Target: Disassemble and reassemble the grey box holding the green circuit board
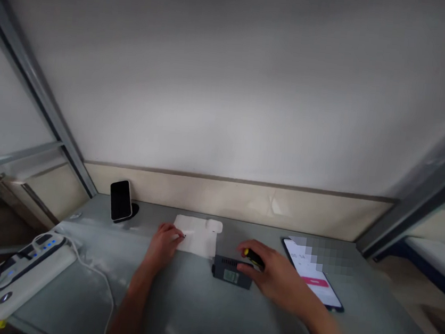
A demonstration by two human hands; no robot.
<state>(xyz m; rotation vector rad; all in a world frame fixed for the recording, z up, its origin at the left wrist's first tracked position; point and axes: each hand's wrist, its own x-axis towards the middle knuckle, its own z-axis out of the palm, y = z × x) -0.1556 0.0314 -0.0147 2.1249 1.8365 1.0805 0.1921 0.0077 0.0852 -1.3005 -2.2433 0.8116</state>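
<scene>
My left hand (164,243) rests at the left edge of a white sheet (198,242), thumb and forefinger pinched together. A tiny dark thing (184,236) shows at their tips, too small to name. In my right hand (275,272) is a yellow-and-black handled tool (252,257), its kind hidden by the fingers. That hand is over the right end of a dark grey box (230,272) with vents and a small display. A small white rounded case (214,226) lies on the sheet's far right corner.
A phone or tablet (315,285) with a lit screen lies right of my right hand. At the back left stands a small black-screened device (120,201). A white power strip (35,279) with cables occupies the left edge of the grey table (189,313). Metal posts flank both sides.
</scene>
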